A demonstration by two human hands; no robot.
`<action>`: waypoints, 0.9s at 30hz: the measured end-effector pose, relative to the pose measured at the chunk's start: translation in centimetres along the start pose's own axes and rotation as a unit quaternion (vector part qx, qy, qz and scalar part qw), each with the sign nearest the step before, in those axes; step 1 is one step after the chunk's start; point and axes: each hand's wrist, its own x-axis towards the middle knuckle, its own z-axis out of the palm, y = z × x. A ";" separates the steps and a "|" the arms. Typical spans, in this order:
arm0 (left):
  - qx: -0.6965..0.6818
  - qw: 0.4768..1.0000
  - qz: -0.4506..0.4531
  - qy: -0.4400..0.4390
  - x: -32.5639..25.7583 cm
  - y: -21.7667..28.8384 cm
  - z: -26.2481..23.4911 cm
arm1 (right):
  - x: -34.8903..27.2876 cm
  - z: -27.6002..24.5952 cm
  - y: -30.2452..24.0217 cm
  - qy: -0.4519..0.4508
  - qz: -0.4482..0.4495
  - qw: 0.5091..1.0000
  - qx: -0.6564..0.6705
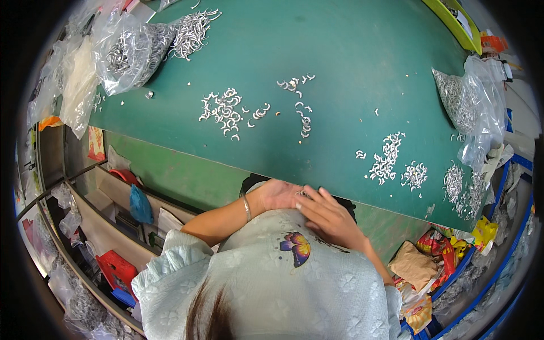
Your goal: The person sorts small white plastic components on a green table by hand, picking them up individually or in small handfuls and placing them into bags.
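At the table's near edge, my left hand (277,195) is turned palm up and slightly cupped. A few small silver curved pieces (302,193) show by its fingers. My right hand (331,218) reaches over from the right with its fingers stretched out, touching or nearly touching the left fingers. Its fingers partly cover what lies in the left palm. Beyond the hands, loose silver crescent pieces form a scattered pile (226,112) and a thin trail (306,126) on the green table (334,51). More crescents make clusters (386,161) to the right.
Clear plastic bags of metal pieces stand at the far left (136,54) and right (462,105), one spilling a heap (192,33). A yellow-green tray (456,25) sits at the far right corner. Below left are a shelf with a red basket (117,271) and a blue bag (140,205).
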 end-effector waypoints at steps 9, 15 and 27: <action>0.090 0.994 -0.054 0.016 0.4 0.0 -0.1 | 7.7 -2.4 1.1 0.166 0.110 0.970 -0.139; 0.116 0.992 0.004 -0.058 0.2 0.3 -1.1 | 4.6 -2.2 2.6 0.174 0.155 0.954 -0.191; 0.066 0.997 -0.006 0.027 -0.6 0.3 -0.2 | 5.6 -2.7 1.3 0.123 0.183 0.960 -0.176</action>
